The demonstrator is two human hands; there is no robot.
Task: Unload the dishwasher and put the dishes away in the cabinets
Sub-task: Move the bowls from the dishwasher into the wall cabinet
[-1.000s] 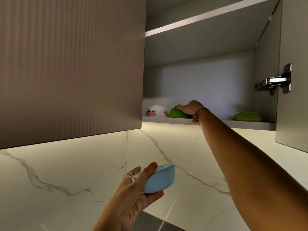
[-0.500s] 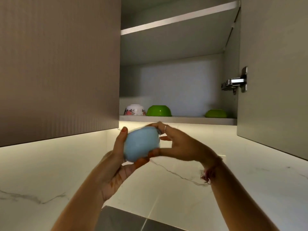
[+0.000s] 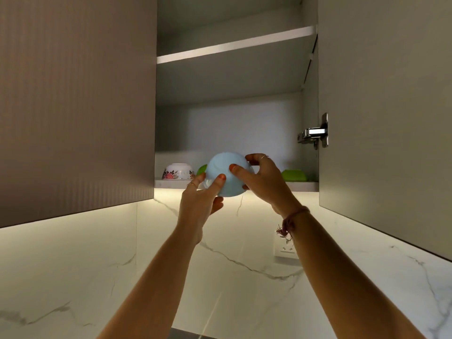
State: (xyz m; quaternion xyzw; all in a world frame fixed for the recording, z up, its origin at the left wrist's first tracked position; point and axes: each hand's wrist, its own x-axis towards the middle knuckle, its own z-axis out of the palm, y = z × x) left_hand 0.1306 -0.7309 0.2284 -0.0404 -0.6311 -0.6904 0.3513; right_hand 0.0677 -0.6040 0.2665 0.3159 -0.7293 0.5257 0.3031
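While both arms reach up toward the open cabinet, a light blue bowl sits between the two hands at the frame's centre, its rounded outside turned to the camera and its rim facing away. At about seven o'clock of the bowl, the left hand grips it, thumb laid up across the blue surface and fingers curled round the far left edge. From three o'clock the right hand holds the same bowl, thumb pressed on the front and fingers hooked over the top edge; a reddish thread band circles that wrist. The bowl hangs just in front of the lower shelf, not resting on it. On that shelf, at nine o'clock of the bowl, stands an upturned white floral bowl; a green bowl peeks out right beside the blue one, mostly hidden by it, and another green dish lies at three o'clock beyond the right hand. A metal hinge shows at two o'clock on the open door.
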